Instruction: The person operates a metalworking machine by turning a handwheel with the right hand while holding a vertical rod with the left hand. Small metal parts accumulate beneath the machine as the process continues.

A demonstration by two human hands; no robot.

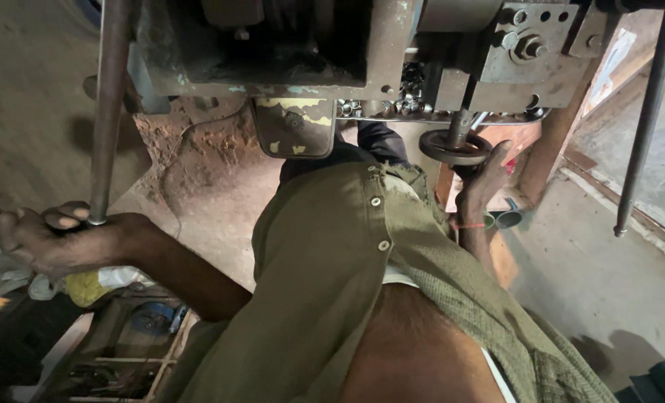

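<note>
Two hands at a worn metal press machine (392,45), catalogued from above:

1. Left hand (56,239): fingers closed round the lower end of a long steel lever rod (108,104).
2. Right hand (482,186): fingers up against a dark round die disc (456,147) under the press spindle; grip cannot be told.
3. Risk (a judgement): pulling the lever while fingers touch the disc could pinch them.
4. Tray ledge (370,116) on the machine: small shiny metal pieces (407,104), heaped.
5. Wooden crate (123,351), lower left: dim tools, blue object.
6. Second rod (646,119): free, right.
</note>
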